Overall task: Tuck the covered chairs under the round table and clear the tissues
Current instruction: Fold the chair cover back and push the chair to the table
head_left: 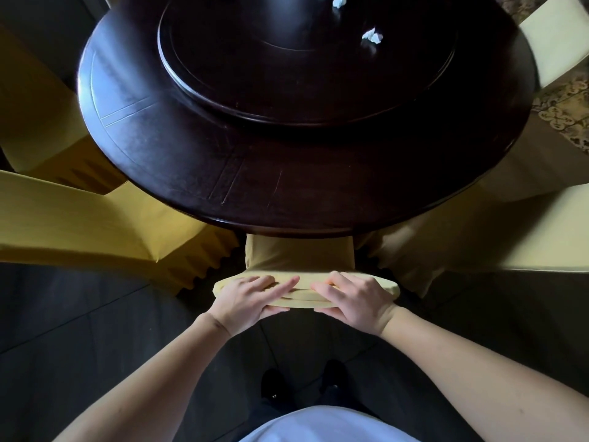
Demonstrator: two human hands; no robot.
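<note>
A yellow-covered chair (299, 255) stands right in front of me, its seat mostly under the dark round table (178, 161). My left hand (250, 299) and my right hand (353, 298) both grip the top of its backrest, fingers over the front and thumbs behind. Crumpled white tissues lie on the table's raised turntable: one (372, 36) at the right and another (339, 0) near the top edge of the view.
More covered chairs ring the table: two yellow ones at the left (89, 224) (35, 116), pale ones at the right (516, 231) (561, 36). Dark tiled floor (95, 330) lies under me, with my black shoes (274, 384) behind the chair. A patterned carpet (570, 113) shows at far right.
</note>
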